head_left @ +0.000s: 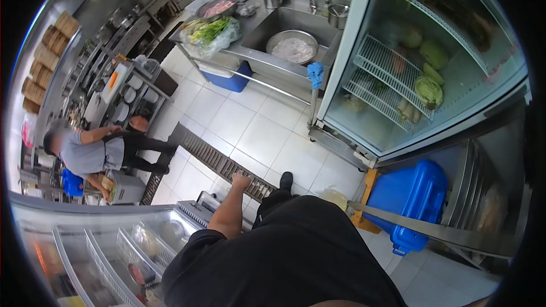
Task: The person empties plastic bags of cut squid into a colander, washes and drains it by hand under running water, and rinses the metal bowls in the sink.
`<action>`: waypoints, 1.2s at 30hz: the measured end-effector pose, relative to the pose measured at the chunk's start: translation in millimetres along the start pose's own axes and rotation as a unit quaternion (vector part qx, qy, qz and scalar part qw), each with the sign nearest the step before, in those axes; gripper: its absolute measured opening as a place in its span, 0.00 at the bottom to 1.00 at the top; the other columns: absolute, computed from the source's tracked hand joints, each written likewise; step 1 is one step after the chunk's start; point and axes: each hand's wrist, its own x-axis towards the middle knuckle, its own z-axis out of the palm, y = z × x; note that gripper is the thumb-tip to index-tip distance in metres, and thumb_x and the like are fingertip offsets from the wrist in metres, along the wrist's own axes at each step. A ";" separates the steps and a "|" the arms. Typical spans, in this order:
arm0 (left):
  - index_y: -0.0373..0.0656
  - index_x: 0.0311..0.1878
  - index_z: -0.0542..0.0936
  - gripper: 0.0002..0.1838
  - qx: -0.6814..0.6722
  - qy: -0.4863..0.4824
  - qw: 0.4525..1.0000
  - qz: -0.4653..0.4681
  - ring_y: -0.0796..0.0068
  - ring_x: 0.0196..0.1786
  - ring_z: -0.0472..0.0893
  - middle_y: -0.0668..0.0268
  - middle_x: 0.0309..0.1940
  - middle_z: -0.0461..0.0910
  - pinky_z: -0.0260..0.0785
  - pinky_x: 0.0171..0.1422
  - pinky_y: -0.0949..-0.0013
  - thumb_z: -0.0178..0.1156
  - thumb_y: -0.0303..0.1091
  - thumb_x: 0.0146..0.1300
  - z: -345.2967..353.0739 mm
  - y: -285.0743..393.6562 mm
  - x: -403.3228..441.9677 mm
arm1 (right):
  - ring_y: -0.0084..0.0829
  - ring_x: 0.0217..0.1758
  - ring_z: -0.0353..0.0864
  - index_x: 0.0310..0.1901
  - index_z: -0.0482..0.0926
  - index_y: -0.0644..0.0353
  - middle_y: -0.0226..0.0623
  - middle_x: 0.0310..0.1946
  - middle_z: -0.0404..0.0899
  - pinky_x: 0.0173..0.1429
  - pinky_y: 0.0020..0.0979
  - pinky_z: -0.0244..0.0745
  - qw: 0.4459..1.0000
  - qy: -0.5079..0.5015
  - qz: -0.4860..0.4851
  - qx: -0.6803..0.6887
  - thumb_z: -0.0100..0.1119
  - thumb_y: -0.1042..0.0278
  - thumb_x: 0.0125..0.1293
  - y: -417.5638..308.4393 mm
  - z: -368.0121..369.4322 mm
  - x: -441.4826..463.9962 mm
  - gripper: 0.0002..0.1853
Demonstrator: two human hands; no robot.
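My left hand [241, 181] hangs low in front of my body, above the floor drain grate [219, 159]. Its fingers look curled into a loose fist, and I see nothing held in it. It touches nothing that I can make out. My right hand is out of view; only a sliver of skin shows at the bottom right edge. Nearest to my left arm stands a glass-door fridge [108, 224] with wire shelves.
A sink [267, 23] holds a metal bowl [294, 59] of pale food. Leafy greens [210, 31] lie beside it. Right stands a vegetable fridge [341, 96], with a blue lidded container [406, 199] near it. A co-worker [94, 148] bends over a grey bin [128, 187] at left.
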 end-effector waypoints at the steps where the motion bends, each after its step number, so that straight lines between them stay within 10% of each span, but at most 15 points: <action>1: 0.35 0.71 0.70 0.42 -0.013 0.029 0.999 -0.003 0.47 0.75 0.67 0.42 0.73 0.65 0.57 0.80 0.57 0.66 0.57 0.62 -4.5 -2.7 -5.0 | 0.34 0.57 0.74 0.57 0.76 0.65 0.39 0.51 0.80 0.63 0.37 0.67 1.000 -0.006 -0.008 0.004 0.57 0.56 0.77 -6.0 4.6 -2.0 0.19; 18: 0.34 0.68 0.74 0.44 -0.039 -0.185 0.975 -0.113 0.49 0.74 0.69 0.48 0.70 0.71 0.59 0.78 0.57 0.55 0.68 0.65 -32.5 -210.0 38.7 | 0.36 0.64 0.72 0.53 0.78 0.66 0.39 0.53 0.79 0.70 0.39 0.62 0.982 -0.088 -0.157 0.057 0.56 0.55 0.77 -229.0 105.8 -129.1 0.19; 22: 0.31 0.56 0.83 0.31 -0.121 -0.170 0.972 -0.105 0.48 0.58 0.83 0.44 0.53 0.84 0.75 0.60 0.56 0.64 0.54 0.63 -45.2 -284.4 116.8 | 0.37 0.66 0.71 0.52 0.78 0.67 0.40 0.54 0.79 0.72 0.40 0.61 0.971 -0.120 -0.197 0.057 0.56 0.55 0.77 -306.3 147.0 -173.2 0.19; 24: 0.36 0.32 0.82 0.20 -0.275 -0.006 0.960 -0.048 0.66 0.30 0.79 0.63 0.28 0.81 0.71 0.32 0.61 0.60 0.47 0.66 -91.3 -275.1 129.8 | 0.37 0.66 0.71 0.52 0.78 0.67 0.40 0.54 0.78 0.73 0.40 0.60 0.964 -0.137 -0.220 0.059 0.55 0.55 0.77 -340.4 171.9 -186.7 0.19; 30: 0.39 0.37 0.81 0.10 -0.486 -0.132 0.830 0.238 0.80 0.29 0.71 0.69 0.27 0.77 0.66 0.39 0.72 0.54 0.33 0.69 -366.4 -112.3 67.1 | 0.38 0.69 0.70 0.50 0.79 0.68 0.40 0.55 0.78 0.75 0.41 0.58 0.938 -0.213 -0.262 0.076 0.55 0.54 0.77 -415.0 256.8 -209.4 0.20; 34: 0.37 0.47 0.85 0.15 -0.495 -0.154 0.641 0.567 0.75 0.45 0.77 0.65 0.40 0.80 0.69 0.50 0.72 0.64 0.40 0.68 -507.0 -29.5 -39.4 | 0.41 0.67 0.71 0.42 0.76 0.66 0.39 0.46 0.76 0.74 0.43 0.58 0.891 -0.279 -0.357 0.006 0.60 0.56 0.73 -466.4 326.7 -205.6 0.17; 36: 0.33 0.35 0.86 0.26 -0.546 -0.169 0.568 0.592 0.70 0.38 0.77 0.53 0.40 0.80 0.67 0.42 0.71 0.59 0.52 0.73 -552.4 -9.6 -88.5 | 0.43 0.66 0.72 0.38 0.74 0.66 0.38 0.41 0.74 0.72 0.43 0.60 0.876 -0.291 -0.384 -0.008 0.63 0.57 0.70 -496.8 362.6 -214.9 0.17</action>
